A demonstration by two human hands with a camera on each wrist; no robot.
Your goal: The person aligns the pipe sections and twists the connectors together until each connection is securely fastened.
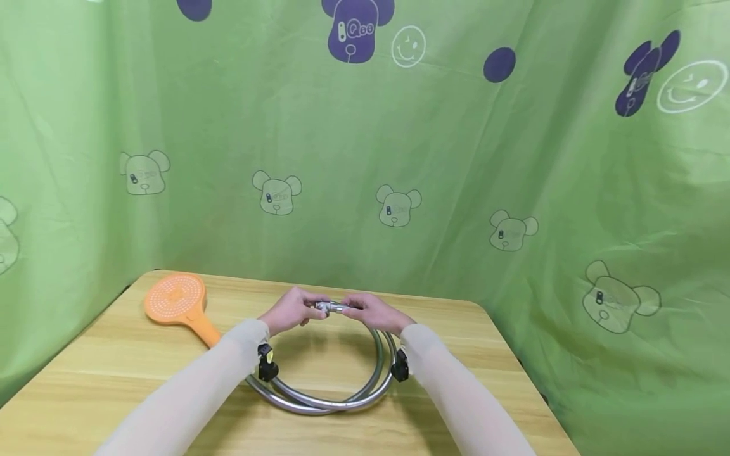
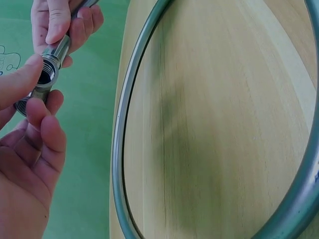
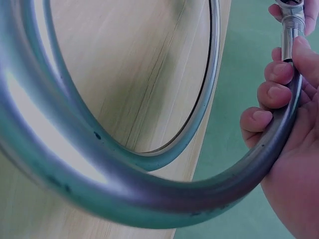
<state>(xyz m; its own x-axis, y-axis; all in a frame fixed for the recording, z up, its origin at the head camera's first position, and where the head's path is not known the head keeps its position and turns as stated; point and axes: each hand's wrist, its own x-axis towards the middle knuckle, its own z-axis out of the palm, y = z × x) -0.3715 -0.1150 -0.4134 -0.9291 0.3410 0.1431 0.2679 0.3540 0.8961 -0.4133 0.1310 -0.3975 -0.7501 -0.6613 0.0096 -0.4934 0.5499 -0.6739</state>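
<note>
My left hand (image 1: 289, 310) pinches a small chrome threaded pipe fitting (image 2: 41, 92) between thumb and fingers. Open threaded mouths of the fitting face the camera in the left wrist view. The metal end nut (image 3: 287, 44) of a flexible silver shower hose (image 1: 310, 402) meets the fitting, in line with it. My right hand (image 1: 373, 311) grips the hose right behind that nut, with the thumb along one side and the fingers curled round. From there the hose loops down in wide coils between my forearms. Both hands are held close together above the table's far part.
An orange shower head (image 1: 175, 297) lies face up at the table's back left, its handle pointing toward my left forearm and partly hidden by it. The wooden table (image 1: 456, 361) ends just beyond my hands. Green printed curtains (image 1: 342, 139) hang around it.
</note>
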